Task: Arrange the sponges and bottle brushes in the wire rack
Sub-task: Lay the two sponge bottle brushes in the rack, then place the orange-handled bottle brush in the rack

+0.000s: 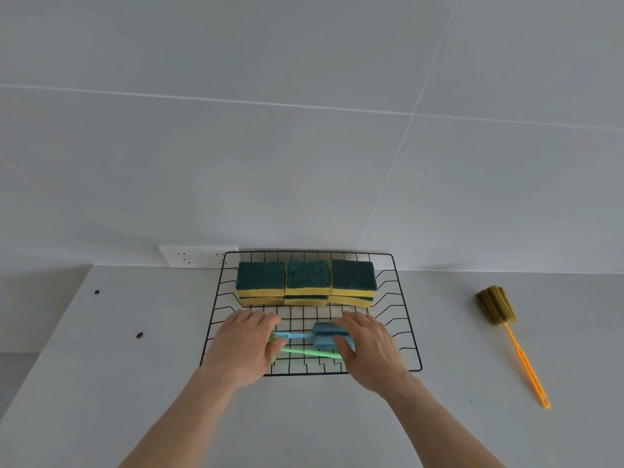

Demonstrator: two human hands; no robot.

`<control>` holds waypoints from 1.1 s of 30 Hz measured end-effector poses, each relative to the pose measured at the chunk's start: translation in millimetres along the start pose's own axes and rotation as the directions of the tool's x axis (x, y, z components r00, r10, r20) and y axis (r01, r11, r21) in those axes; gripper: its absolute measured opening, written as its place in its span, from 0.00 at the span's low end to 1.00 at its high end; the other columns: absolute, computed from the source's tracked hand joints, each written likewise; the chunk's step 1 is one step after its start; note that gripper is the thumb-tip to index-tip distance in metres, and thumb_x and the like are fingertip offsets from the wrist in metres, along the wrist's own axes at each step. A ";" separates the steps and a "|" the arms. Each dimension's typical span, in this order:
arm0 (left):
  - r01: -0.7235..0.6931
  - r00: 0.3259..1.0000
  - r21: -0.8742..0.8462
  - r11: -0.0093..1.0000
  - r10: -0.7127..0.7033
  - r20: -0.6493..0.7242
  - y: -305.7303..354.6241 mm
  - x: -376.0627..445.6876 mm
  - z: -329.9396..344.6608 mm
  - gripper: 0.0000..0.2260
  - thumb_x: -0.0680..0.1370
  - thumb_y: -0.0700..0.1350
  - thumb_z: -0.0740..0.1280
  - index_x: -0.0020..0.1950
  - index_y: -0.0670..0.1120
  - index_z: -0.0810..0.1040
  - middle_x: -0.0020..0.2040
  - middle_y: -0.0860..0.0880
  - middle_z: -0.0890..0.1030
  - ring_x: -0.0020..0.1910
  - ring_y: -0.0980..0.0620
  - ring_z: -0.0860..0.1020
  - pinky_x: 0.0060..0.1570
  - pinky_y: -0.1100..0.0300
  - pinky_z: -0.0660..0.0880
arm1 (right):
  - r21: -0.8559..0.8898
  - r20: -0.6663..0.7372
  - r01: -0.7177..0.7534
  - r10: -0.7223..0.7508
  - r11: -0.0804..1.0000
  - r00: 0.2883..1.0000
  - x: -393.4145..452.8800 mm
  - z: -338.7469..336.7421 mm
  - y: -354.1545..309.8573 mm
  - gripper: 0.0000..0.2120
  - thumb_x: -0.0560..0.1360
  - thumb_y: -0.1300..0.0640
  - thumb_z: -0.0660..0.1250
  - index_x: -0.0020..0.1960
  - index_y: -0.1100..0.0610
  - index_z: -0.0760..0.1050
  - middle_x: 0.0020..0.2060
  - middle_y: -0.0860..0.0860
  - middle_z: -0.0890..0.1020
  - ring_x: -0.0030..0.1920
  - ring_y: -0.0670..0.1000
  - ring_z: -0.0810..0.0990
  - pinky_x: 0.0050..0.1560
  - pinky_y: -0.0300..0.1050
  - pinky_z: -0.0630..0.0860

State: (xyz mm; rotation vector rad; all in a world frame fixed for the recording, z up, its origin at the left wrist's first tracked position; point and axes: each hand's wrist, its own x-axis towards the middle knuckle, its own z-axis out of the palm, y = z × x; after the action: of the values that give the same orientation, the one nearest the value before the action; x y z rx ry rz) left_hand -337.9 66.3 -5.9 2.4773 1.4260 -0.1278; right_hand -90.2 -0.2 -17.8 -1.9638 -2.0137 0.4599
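A black wire rack (407,315) stands on the white counter against the wall. Green-and-yellow sponges (307,278) fill its back row in three stacks of two. Across the front of the rack lie a blue bottle brush (326,332), sponge head to the right, and a green bottle brush (310,352), head to the left. My left hand (243,346) covers and grips the green brush's head. My right hand (368,349) has its fingers on top of the blue sponge head and its thumb in front of it. An orange-handled brush with an olive head (496,304) lies on the counter right of the rack.
A white wall socket (199,256) sits behind the rack's back left corner. Two small dark specks (139,335) lie on the counter to the left. The counter's left edge runs diagonally at the lower left. A tiled wall rises behind.
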 end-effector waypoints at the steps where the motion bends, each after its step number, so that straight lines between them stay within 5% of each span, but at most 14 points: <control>1: -0.003 1.000 -0.005 1.000 0.003 -0.006 6.5 1.2 -2.5 0.20 0.82 0.62 0.53 0.72 0.55 0.67 0.65 0.56 0.74 0.66 0.53 0.70 0.71 0.55 0.63 | 0.002 -0.008 -0.009 0.009 1.000 1.000 -2.8 -5.2 3.6 0.17 0.81 0.48 0.62 0.68 0.50 0.73 0.62 0.46 0.77 0.61 0.50 0.74 0.63 0.44 0.69; 11: -0.081 0.995 -0.022 0.996 0.080 -0.058 124.3 24.7 -15.3 0.20 0.82 0.62 0.54 0.72 0.56 0.66 0.66 0.57 0.76 0.65 0.54 0.72 0.69 0.55 0.66 | -0.003 -0.196 -0.142 0.138 0.990 0.971 -53.4 -80.9 77.8 0.11 0.78 0.52 0.67 0.60 0.48 0.78 0.53 0.45 0.80 0.51 0.51 0.80 0.47 0.43 0.73; 25: -0.265 0.964 -0.056 0.963 0.264 -0.027 323.4 95.2 12.3 0.18 0.82 0.60 0.55 0.70 0.57 0.67 0.65 0.56 0.77 0.63 0.54 0.73 0.65 0.55 0.68 | 0.053 -0.137 -0.505 0.507 0.862 0.851 -145.3 -136.7 261.8 0.12 0.79 0.48 0.65 0.62 0.44 0.75 0.52 0.43 0.77 0.50 0.49 0.78 0.44 0.43 0.73; 33: -0.363 0.932 0.018 0.932 0.362 0.022 384.2 145.9 33.4 0.26 0.82 0.56 0.60 0.78 0.54 0.59 0.78 0.54 0.61 0.77 0.52 0.57 0.76 0.56 0.53 | 0.138 -0.036 -0.613 0.622 0.778 0.782 -159.2 -123.6 314.9 0.15 0.77 0.42 0.67 0.62 0.43 0.74 0.52 0.41 0.79 0.52 0.46 0.78 0.47 0.43 0.75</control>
State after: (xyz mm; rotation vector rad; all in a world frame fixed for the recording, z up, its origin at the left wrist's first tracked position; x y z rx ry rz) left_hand 68.2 -3.6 6.2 2.6994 0.9388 -0.0892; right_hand 251.8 -150.1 -36.0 -2.4933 -1.2045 0.6090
